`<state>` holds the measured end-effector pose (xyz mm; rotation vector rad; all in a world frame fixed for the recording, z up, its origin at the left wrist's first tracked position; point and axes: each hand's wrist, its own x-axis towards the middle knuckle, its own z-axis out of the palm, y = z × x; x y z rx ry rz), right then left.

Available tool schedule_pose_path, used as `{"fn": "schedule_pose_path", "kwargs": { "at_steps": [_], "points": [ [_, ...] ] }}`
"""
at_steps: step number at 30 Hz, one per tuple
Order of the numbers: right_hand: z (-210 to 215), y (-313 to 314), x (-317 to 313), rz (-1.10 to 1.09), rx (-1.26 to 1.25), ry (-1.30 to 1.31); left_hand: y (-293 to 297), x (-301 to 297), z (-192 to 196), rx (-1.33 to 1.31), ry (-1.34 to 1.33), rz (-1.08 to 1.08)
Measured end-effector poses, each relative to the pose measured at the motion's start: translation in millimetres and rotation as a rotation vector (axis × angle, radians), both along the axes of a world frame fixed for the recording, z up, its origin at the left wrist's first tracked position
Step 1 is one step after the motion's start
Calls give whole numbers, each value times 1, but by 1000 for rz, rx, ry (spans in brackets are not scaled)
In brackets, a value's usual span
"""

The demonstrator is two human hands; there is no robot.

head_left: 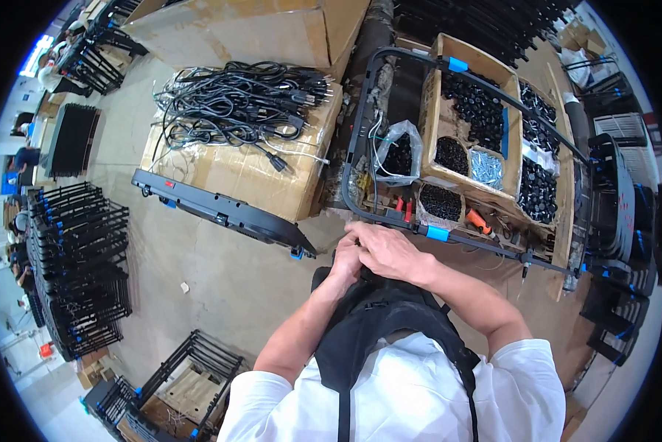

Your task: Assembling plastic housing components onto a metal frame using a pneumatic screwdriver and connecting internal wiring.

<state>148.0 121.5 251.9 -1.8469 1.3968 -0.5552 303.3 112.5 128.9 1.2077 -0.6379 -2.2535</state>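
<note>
My left hand (348,255) and my right hand (390,252) meet close in front of my body, fingers curled together. Whatever they may hold is hidden between them. Just beyond them runs the near side of a black tubular frame (356,193) with blue tape on it, lying across the bench and its bins. A long black metal and plastic part (224,210), with small blue pieces at its edge, sits left of my hands against a cardboard box (231,177). A clear plastic bag (401,151) of small black parts lies inside the frame.
Black power cables (250,103) are heaped on the box. A wooden bin (428,110) holds black fittings and silver screws (485,168). An orange-handled tool (478,221) lies near the bench edge. Stacked black frames (76,265) stand at the left; people work farther back.
</note>
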Motion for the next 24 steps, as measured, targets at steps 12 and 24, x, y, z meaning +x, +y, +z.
{"fn": "schedule_pose_path", "kwargs": {
  "at_steps": [12, 24],
  "points": [
    [-22, 36, 11, -466, 161, -347, -14, -3, 9, 66, -20, -83],
    [-106, 63, 0, -1068, 670, -1140, -27, -4, 29, 70, -222, -250]
  ]
}}
